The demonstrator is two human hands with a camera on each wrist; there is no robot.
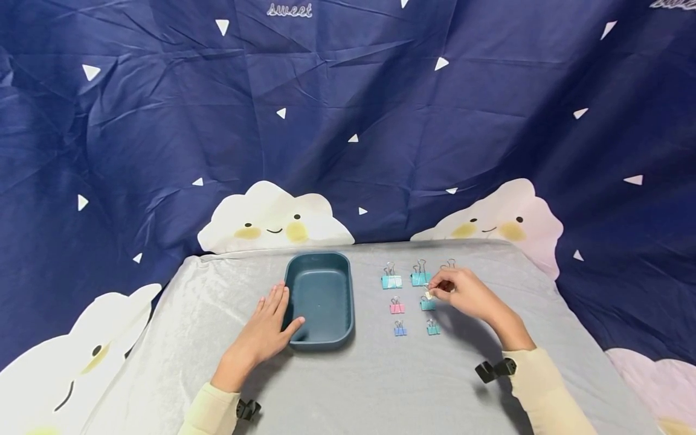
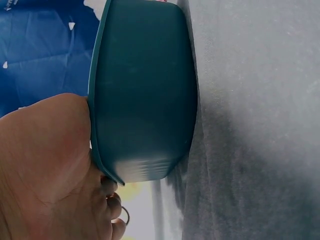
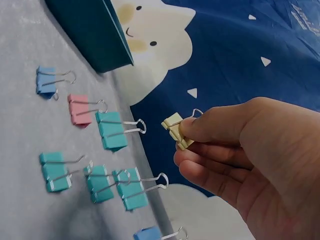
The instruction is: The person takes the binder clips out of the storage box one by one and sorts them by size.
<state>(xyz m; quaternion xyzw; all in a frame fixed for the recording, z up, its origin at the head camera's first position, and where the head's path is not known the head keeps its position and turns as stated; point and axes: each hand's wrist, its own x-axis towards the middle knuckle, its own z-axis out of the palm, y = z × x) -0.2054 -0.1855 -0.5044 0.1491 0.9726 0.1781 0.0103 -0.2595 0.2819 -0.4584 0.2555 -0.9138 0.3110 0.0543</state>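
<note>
Your right hand (image 1: 462,293) pinches a yellow binder clip (image 3: 176,129), lifted off the table. Your left hand (image 1: 269,329) lies flat, steadying the teal tray (image 1: 321,338). Tray looks empty; the other clips (image 1: 397,307) remain on the grey cloth (image 1: 380,386).

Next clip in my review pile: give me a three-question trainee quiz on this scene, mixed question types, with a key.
1. True or false: the right hand pinches a pink binder clip.
2. What does the left hand rest against?
A. the teal tray
B. a blue clip
C. the backdrop
3. Fill in: the tray holds ____ clips.

Key:
1. False; its grip is on the cream binder clip, lifted off the grey cloth.
2. A
3. No; the other clips lie on the cloth.
</note>
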